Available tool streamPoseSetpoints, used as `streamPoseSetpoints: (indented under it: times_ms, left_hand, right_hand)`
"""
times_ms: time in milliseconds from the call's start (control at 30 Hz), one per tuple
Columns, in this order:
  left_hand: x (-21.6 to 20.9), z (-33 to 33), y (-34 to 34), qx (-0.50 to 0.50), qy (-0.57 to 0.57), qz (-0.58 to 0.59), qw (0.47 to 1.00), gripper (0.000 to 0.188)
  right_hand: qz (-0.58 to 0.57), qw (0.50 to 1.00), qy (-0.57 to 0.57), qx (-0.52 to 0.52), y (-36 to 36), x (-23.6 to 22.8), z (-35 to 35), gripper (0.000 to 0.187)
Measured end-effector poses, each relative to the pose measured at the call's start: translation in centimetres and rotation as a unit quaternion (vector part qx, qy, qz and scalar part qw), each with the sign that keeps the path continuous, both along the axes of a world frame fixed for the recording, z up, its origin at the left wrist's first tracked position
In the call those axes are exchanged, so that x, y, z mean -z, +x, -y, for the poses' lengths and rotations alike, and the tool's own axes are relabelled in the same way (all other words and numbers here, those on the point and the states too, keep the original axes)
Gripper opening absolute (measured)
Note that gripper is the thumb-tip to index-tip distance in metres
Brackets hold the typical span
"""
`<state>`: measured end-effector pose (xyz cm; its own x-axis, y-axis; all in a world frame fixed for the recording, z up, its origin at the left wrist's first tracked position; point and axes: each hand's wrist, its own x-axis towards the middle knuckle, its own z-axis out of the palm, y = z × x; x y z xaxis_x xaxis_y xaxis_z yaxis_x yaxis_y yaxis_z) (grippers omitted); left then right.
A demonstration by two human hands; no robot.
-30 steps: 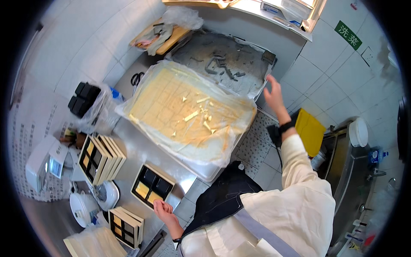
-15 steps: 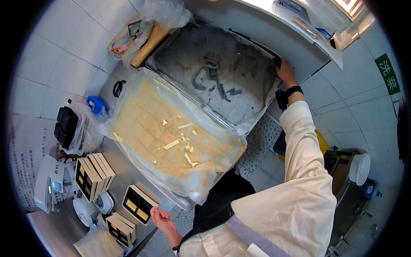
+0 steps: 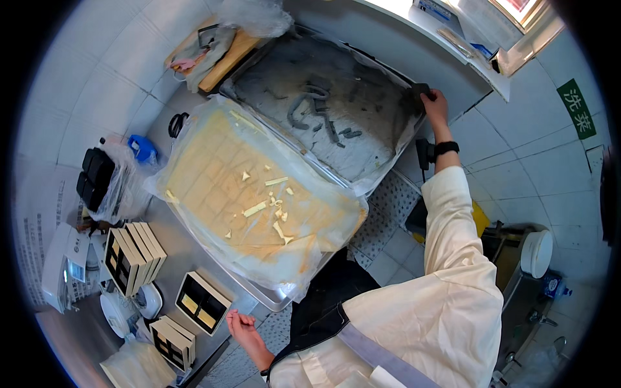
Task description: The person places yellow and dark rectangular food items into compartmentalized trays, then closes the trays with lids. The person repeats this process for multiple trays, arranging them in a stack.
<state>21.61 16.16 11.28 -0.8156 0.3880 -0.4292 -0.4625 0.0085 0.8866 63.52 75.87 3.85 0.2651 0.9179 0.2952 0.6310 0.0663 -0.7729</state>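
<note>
My right hand (image 3: 436, 107) reaches to the far right corner of a tray (image 3: 391, 169) lined with dark-stained paper. Its fingers grip a small dark block (image 3: 420, 92), raised at the tray's edge. Grey-black strips (image 3: 323, 116) and crumbs lie on that lining. Nearer me, a second tray (image 3: 275, 299) carries wrinkled yellow-stained paper (image 3: 207, 168) with pale yellow scraps (image 3: 255, 209). My left hand (image 3: 244, 328) hovers beside an open cream box (image 3: 221, 308), its fingers curled with nothing visible in them. Two yellow pieces (image 3: 206, 318) sit in the box's black interior.
Stacked cream boxes (image 3: 150, 246) and more boxes (image 3: 174, 339) stand at left on the steel table, around a white scale (image 3: 113, 313). Black containers (image 3: 97, 180) in plastic stand farther back. A wooden board (image 3: 223, 68) lies behind the trays; a shelf (image 3: 446, 48) overhangs at right.
My right hand has risen slightly from the tray corner, and the dark block now shows in its fingers. My left hand stays by the open box. The whole view has shifted slightly.
</note>
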Motion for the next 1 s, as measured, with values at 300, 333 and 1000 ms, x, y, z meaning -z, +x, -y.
streamPoseSetpoints:
  times_ms: [300,333,1000]
  left_hand:
    - [2.1,7.4,-1.9,0.077,-0.001,-0.014,0.997,0.023]
    - [0.9,7.5,-2.3,0.100,-0.013,-0.040,0.994,0.024]
    - [-0.6,10.5,-5.1,0.273,0.117,-0.137,0.945,0.050]
  right_hand:
    - [-0.492,0.756,-0.221,-0.371,-20.5,-10.5,23.8,0.031]
    - [-0.510,0.716,-0.252,-0.404,-23.5,-11.1,27.1,0.031]
    - [-0.396,0.511,-0.495,-0.580,-39.0,-8.4,56.2,0.033]
